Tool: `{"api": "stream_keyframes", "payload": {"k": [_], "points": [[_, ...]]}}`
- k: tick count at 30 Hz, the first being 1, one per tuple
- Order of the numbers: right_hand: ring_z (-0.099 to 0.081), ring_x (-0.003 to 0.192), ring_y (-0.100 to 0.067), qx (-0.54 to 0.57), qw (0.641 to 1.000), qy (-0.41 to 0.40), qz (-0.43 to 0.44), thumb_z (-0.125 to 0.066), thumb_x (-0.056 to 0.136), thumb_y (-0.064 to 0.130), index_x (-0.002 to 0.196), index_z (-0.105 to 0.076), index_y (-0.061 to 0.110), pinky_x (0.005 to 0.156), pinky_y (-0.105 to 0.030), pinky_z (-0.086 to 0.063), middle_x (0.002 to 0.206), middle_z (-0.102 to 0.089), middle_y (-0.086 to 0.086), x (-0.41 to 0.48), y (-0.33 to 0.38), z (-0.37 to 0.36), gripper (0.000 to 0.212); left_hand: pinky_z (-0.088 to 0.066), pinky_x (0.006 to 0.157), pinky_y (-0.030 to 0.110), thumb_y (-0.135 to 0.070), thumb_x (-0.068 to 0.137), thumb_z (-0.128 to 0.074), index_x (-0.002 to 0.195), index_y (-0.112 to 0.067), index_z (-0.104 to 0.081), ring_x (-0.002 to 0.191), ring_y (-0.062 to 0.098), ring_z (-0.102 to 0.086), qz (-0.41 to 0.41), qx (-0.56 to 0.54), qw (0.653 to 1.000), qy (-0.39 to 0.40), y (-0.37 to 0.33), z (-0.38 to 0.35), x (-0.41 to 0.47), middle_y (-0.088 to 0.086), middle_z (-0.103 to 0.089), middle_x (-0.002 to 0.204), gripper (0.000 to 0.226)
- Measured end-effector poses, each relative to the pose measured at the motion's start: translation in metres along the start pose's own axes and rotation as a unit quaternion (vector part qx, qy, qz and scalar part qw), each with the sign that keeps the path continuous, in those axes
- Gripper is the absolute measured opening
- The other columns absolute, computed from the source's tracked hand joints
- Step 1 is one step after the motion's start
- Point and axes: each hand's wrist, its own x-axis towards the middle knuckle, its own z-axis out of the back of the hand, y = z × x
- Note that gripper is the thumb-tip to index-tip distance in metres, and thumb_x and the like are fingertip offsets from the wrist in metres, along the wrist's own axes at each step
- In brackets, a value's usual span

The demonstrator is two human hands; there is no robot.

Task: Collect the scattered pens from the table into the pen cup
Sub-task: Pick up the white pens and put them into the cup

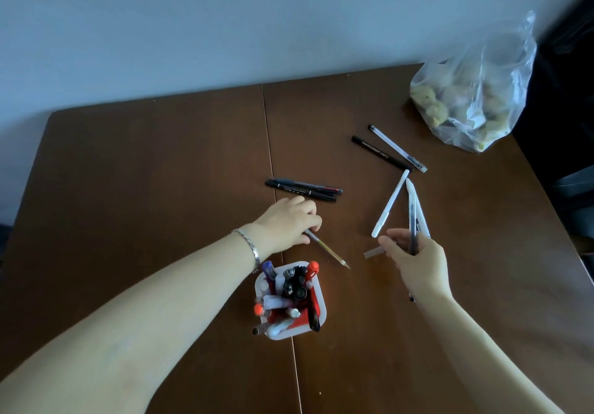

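Observation:
A white pen cup (321, 301) with a red inside stands near the table's front, full of several pens. My left hand (287, 224) is closed around a thin clear pen (328, 249) whose tip points toward the cup's right. My right hand (416, 262) holds two pens (414, 217) upright, one grey and one white. A white pen (390, 203) lies just left of them. Three dark pens (303, 187) lie side by side beyond my left hand. A black pen (379, 152) and a clear pen (397, 147) lie farther back on the right.
The brown table (160, 172) has a seam down its middle and meets a pale wall at the back. A clear plastic bag (475, 92) with round food stands at the back right corner. A small clear cap (373, 253) lies by my right thumb.

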Motion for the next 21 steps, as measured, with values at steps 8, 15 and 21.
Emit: {"api": "stream_keyframes", "payload": {"k": [8,15,21], "points": [[-0.061,0.059,-0.006,0.055,0.998,-0.035,-0.017,-0.071,0.079,0.017,0.079,-0.069,0.018,0.067,-0.023,-0.049,0.063,-0.065,0.000,-0.009,0.009,0.002,0.002,-0.044,0.083,0.033,-0.026,0.098,-0.043,0.104,-0.014,-0.053,0.095,0.020,-0.052,0.095,-0.110,0.989,-0.013,-0.007,0.009,-0.022,0.002,-0.058,0.104,0.017],[-0.059,0.055,-0.002,0.156,0.982,-0.053,0.087,-0.069,0.080,0.017,0.080,-0.070,0.020,0.057,-0.015,-0.048,0.065,-0.065,-0.001,-0.030,0.067,0.017,0.004,-0.044,0.069,0.003,-0.018,0.096,-0.047,0.100,-0.023,-0.051,0.082,0.001,-0.058,0.171,-0.368,0.899,-0.162,-0.045,0.067,-0.096,-0.017,-0.056,0.084,0.008],[-0.056,0.051,-0.003,0.183,0.974,-0.027,0.132,-0.070,0.079,0.017,0.086,-0.071,0.013,0.053,-0.010,-0.044,0.051,-0.061,0.009,-0.055,0.088,0.019,0.008,-0.045,0.070,0.001,-0.017,0.093,-0.052,0.097,-0.025,-0.052,0.087,0.007,-0.061,0.178,-0.368,0.890,-0.202,-0.061,0.082,-0.128,-0.008,-0.061,0.090,0.008]]}}
